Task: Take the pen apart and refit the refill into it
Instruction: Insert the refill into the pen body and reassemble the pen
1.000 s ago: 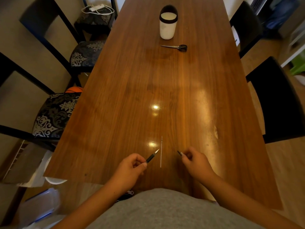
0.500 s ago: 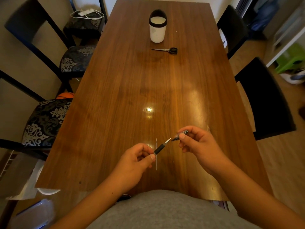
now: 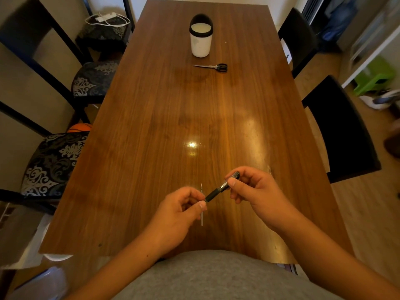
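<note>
Pinching the pen (image 3: 214, 193), the left hand (image 3: 179, 213) hides the refill's (image 3: 201, 219) middle.

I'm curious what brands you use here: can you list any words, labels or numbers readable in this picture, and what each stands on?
Nothing here can be read.
Pen: pale print on the barrel next to the right hand, too small and blurred to read.
White container: a faint grey mark on its side, not legible.
Scissors: no lettering visible.
</note>
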`<state>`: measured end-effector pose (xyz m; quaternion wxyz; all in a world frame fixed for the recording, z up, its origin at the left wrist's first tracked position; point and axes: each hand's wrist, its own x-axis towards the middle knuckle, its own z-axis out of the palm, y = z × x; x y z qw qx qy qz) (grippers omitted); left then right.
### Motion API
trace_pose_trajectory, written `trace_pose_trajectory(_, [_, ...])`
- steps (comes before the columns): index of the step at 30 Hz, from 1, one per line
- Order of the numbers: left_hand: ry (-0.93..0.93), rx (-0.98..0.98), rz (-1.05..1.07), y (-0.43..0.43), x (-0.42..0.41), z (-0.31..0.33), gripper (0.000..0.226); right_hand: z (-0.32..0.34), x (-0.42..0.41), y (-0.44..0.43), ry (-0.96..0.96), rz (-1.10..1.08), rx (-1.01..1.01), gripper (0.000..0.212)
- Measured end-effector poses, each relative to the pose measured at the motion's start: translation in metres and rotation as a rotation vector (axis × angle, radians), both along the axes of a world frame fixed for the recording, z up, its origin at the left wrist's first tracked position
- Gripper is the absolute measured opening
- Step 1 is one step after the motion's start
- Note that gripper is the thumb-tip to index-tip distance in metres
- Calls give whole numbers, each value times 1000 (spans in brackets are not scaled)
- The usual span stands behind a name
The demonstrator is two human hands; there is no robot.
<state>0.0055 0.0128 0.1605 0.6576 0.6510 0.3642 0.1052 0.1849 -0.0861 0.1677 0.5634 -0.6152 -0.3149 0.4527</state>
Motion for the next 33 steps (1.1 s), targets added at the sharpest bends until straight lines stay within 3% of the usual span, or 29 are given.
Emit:
trace_pose_trajectory(6, [-10, 7, -15, 2, 5, 8, 7, 4, 3, 5, -113, 76, -7, 13])
trace_pose_trajectory(15, [-31, -99, -4, 9, 10, 13, 10, 8, 3, 12, -29, 33, 68, 8])
trace_pose_trajectory(19, [-94, -359, -4, 14, 11, 11, 12, 12, 4, 16, -4, 42, 102, 12])
trace_pose_trajectory(24, [-246, -887, -49, 18, 9, 12, 7, 17, 4, 21, 2, 99, 115, 7])
trace_pose_trajectory(26, [-273, -960, -57, 19, 7, 11, 9, 19, 4, 22, -5, 125, 107, 7])
trace_pose_trajectory(29, [-260, -843, -50, 18, 6, 8, 8, 18, 3, 25, -27, 122, 79, 7])
trace_pose_trajectory(33, [-117, -432, -12, 21, 8, 0, 5, 8, 0, 29, -33, 72, 3, 7])
